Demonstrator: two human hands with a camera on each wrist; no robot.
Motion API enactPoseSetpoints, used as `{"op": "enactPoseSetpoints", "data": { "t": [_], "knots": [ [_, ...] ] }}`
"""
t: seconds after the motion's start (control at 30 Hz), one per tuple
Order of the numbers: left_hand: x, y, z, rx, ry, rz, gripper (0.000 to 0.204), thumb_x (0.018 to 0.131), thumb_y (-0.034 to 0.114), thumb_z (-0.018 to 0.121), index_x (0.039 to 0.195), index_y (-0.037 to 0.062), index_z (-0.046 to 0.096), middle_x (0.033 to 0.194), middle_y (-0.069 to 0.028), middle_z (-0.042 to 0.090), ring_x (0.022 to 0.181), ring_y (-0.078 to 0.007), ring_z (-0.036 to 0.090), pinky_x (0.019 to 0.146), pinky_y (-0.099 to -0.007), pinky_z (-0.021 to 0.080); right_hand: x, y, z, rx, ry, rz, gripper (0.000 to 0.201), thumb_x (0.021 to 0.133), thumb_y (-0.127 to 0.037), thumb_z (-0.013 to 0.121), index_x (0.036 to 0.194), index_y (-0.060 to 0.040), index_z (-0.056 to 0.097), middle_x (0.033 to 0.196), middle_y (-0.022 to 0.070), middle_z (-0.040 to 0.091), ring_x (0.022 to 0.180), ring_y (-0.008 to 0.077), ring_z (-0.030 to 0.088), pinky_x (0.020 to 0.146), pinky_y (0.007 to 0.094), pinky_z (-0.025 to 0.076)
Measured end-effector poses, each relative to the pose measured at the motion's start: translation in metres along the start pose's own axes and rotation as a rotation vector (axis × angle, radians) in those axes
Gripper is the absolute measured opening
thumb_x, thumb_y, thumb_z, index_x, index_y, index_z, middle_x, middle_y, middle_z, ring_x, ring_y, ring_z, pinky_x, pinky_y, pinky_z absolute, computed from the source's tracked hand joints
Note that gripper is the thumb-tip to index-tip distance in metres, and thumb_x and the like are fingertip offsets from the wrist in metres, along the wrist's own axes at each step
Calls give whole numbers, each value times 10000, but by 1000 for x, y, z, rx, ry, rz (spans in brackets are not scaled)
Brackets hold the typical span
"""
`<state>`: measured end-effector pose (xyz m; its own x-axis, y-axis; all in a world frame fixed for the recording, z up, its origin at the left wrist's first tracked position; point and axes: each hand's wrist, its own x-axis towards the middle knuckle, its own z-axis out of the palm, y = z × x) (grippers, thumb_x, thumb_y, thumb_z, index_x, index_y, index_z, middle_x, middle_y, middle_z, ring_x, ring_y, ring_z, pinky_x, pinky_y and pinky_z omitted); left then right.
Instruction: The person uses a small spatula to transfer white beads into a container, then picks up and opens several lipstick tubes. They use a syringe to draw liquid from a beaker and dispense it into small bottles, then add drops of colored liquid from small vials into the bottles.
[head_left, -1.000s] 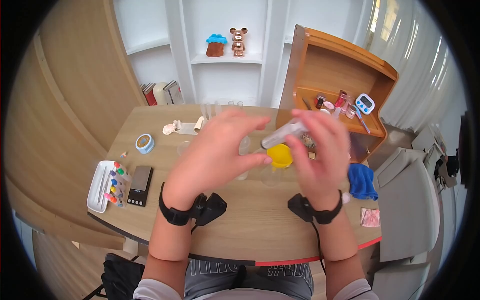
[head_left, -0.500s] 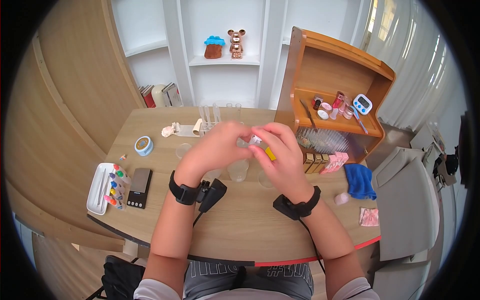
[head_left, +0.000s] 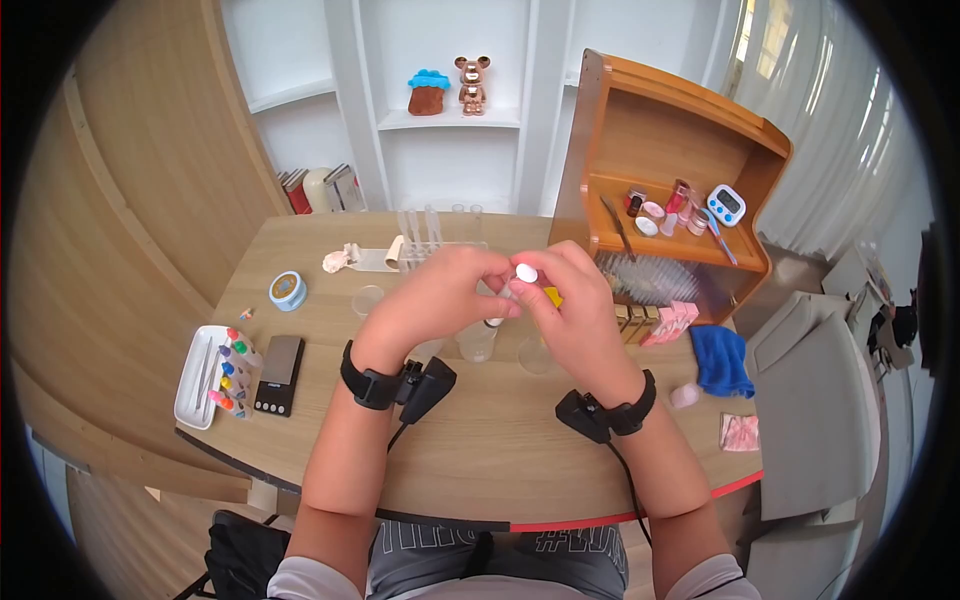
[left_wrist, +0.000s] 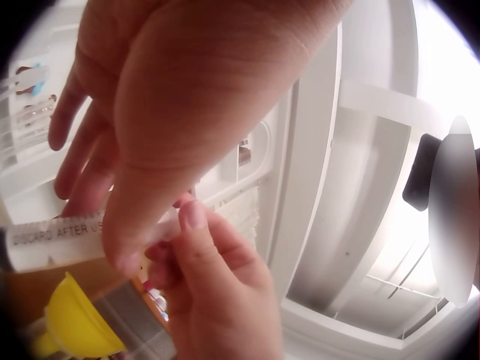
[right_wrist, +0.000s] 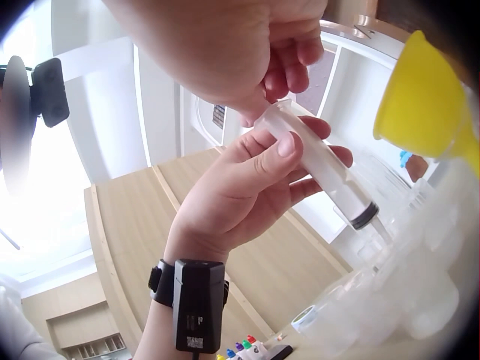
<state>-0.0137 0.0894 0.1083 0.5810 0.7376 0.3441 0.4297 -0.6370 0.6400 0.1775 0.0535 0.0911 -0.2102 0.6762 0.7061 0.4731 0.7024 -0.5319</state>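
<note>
A clear plastic syringe (right_wrist: 330, 176) with a black plunger seal is held between both hands, its tip slanting downward in the right wrist view. My left hand (head_left: 435, 295) grips the barrel, thumb pressed along it; lettering on the barrel shows in the left wrist view. My right hand (head_left: 580, 310) pinches the plunger end, whose white round top (head_left: 526, 272) shows between the fingers. Just beyond the right hand is a yellow funnel (right_wrist: 420, 97), mostly hidden in the head view. Below the hands stands a clear flask (head_left: 478, 343).
A rack with test tubes (head_left: 432, 228) stands behind the left hand. At left are a black scale (head_left: 280, 375), colour-capped bottles (head_left: 228, 380) and a white tray (head_left: 190, 400). A wooden cabinet (head_left: 690, 130), small boxes (head_left: 660, 325) and a blue cloth (head_left: 722, 362) lie right.
The right hand has brought the syringe left to the left hand, which now grips its barrel. Over the last half second the plunger's white top has turned into view.
</note>
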Motion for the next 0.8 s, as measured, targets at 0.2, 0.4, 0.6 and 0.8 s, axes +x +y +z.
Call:
{"op": "enactPoseSetpoints", "data": {
  "t": [0.2,0.4,0.6,0.8],
  "knots": [
    [0,1,1,26,-23,16,257,772,94,814,993,19,708,878,-131,720,824,-283,678,749,-366,516,1,1,-3,-106,10,-100,192,835,4,700,1018,-13,647,929,120,588,858,321,591,740,411,485],
    [2,-2,4,27,-4,44,290,759,140,828,987,21,694,846,-144,707,796,-333,659,713,-403,504,3,2,-4,-80,45,-111,208,813,38,701,1008,-4,640,927,125,583,859,319,585,743,405,483],
    [1,1,5,42,2,38,300,754,163,833,975,19,689,823,-147,701,783,-351,650,698,-420,499,4,-1,-8,-67,71,-105,210,809,47,703,1003,-6,644,912,122,585,840,313,588,731,400,484],
    [1,2,5,77,-20,27,327,752,162,842,1014,30,697,830,-125,691,791,-319,640,722,-401,498,7,-5,-14,-30,81,-88,201,817,41,704,1003,-8,646,908,124,589,828,311,589,724,393,484]
  ]
}}
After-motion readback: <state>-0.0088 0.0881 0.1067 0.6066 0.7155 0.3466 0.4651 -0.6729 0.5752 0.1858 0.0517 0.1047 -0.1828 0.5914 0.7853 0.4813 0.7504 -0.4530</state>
